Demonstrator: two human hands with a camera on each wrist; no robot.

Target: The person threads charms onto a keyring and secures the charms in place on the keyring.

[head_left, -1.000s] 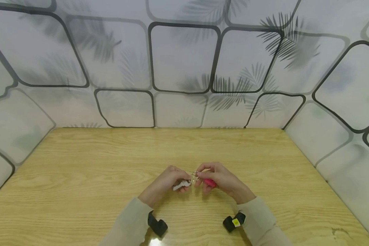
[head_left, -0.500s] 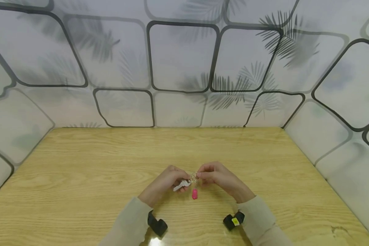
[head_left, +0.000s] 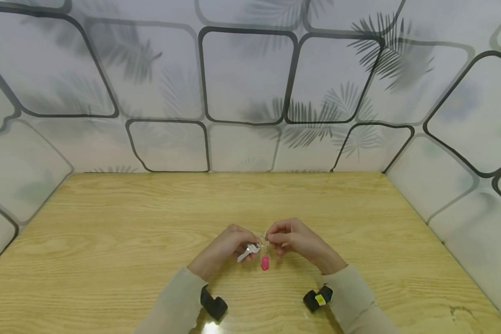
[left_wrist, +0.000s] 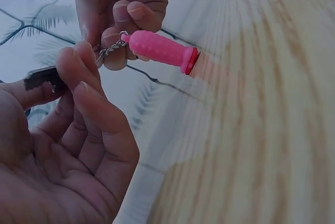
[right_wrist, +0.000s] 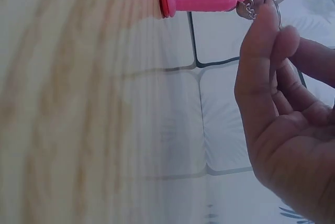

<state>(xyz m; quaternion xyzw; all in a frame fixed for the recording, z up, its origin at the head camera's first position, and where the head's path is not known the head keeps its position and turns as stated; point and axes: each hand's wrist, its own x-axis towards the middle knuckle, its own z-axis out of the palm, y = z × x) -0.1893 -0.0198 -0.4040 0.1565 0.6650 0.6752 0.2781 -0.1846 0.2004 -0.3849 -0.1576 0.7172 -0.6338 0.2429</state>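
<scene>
Both hands meet above the table in the head view. The left hand (head_left: 234, 244) pinches a silver key (head_left: 248, 252), its blade pointing down and left; in the left wrist view the key (left_wrist: 43, 78) lies between thumb and fingers. A metal key ring (head_left: 264, 239) spans the gap between the hands. Thumb and fingertips of the right hand (head_left: 297, 243) pinch the ring (right_wrist: 275, 5). From a short chain (left_wrist: 111, 48) hangs a pink keychain charm (head_left: 265, 263), bumpy with a red end (left_wrist: 189, 60). Whether the key is threaded on the ring is too small to tell.
The wood-grain table (head_left: 129, 222) spreads around the hands. Patterned panels (head_left: 250, 88) with dark outlines and leaf prints stand behind it and at both sides. A black wrist device (head_left: 214, 304) sits at the left cuff, another (head_left: 317, 299) at the right.
The pink charm, held under the right hand's fingers a second ago, now hangs free from its chain between the hands. The key has tilted slightly more downward. Both hands stay nearly in place.
</scene>
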